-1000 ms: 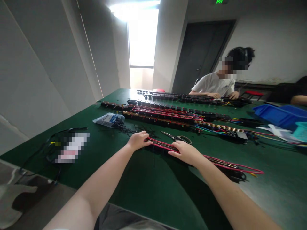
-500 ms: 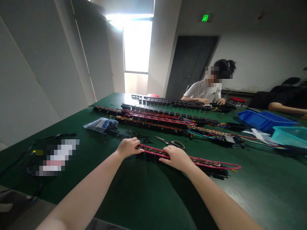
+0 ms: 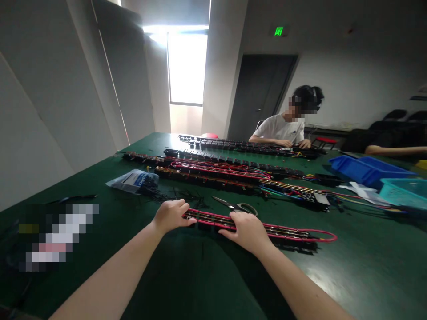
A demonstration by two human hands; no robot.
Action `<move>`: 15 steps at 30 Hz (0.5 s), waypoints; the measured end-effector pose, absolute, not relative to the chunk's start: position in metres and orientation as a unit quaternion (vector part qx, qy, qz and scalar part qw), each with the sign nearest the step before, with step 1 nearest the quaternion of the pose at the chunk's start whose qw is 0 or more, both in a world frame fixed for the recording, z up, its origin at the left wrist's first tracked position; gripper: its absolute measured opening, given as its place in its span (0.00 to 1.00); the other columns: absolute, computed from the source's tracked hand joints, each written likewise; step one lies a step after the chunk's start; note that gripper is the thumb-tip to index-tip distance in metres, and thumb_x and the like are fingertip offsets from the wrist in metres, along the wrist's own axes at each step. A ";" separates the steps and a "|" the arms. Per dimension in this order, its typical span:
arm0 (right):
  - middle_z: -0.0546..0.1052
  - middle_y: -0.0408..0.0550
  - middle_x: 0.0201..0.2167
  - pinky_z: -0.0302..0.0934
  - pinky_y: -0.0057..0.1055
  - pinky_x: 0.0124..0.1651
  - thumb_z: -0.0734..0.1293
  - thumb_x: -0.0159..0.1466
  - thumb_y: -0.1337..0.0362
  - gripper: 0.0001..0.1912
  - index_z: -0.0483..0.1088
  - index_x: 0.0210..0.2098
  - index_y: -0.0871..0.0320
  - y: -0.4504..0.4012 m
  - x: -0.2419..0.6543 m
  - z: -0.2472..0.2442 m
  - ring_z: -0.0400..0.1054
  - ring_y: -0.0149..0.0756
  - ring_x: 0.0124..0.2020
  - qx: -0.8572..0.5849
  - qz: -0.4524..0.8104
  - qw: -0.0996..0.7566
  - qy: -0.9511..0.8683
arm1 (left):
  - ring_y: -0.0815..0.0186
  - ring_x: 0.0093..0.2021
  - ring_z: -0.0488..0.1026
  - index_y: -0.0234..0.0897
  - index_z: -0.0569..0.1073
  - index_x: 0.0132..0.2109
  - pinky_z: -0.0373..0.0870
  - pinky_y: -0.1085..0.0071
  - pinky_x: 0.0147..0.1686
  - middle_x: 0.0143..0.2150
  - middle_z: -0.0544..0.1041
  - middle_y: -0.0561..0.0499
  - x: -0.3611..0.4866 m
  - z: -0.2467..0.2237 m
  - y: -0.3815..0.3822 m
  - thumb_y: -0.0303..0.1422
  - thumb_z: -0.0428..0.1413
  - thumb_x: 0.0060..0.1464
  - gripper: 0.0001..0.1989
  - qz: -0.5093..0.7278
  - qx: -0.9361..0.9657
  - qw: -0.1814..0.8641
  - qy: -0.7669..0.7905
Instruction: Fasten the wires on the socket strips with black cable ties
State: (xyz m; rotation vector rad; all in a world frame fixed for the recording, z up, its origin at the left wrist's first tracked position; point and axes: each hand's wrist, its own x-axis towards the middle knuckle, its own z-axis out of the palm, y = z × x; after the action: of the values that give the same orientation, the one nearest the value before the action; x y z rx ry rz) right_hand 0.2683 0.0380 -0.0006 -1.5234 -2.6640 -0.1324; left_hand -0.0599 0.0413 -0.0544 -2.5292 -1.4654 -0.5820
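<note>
A long black strip with metal rails and red wire along its top lies in front of me. The wire bends into a loop past the strip's right end. My left hand is closed around the strip's left end, thumb on the near side. Farther right, my right hand grips the strip near its middle, fingers over the top and thumb toward me. Just behind my right hand lies a pair of scissors, its blades pointing left. Black cable ties are scattered behind my left hand.
A clear plastic bag of cable ties lies at left. Several wired black strips stretch across the green table. At right stand a blue bin and a teal basket. A co-worker sits across the table.
My view has shifted slightly. Both hands stay on the strip in nearly the same places, and the strip's position on the table looks much the same.
</note>
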 end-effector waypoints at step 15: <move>0.82 0.58 0.39 0.68 0.42 0.43 0.65 0.67 0.34 0.32 0.77 0.44 0.58 0.084 0.316 0.036 0.75 0.47 0.39 -0.457 -0.200 0.144 -0.855 | 0.50 0.70 0.62 0.38 0.64 0.65 0.59 0.46 0.69 0.67 0.68 0.36 -0.022 -0.046 0.047 0.49 0.39 0.75 0.25 -0.517 -0.713 0.137 -0.453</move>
State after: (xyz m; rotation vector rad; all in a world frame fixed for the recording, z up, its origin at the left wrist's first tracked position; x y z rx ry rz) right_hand 0.3155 0.0841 0.0360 -1.3171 -2.4640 -0.5769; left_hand -0.0216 0.0471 -0.0463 -2.0630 -1.3113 -1.4976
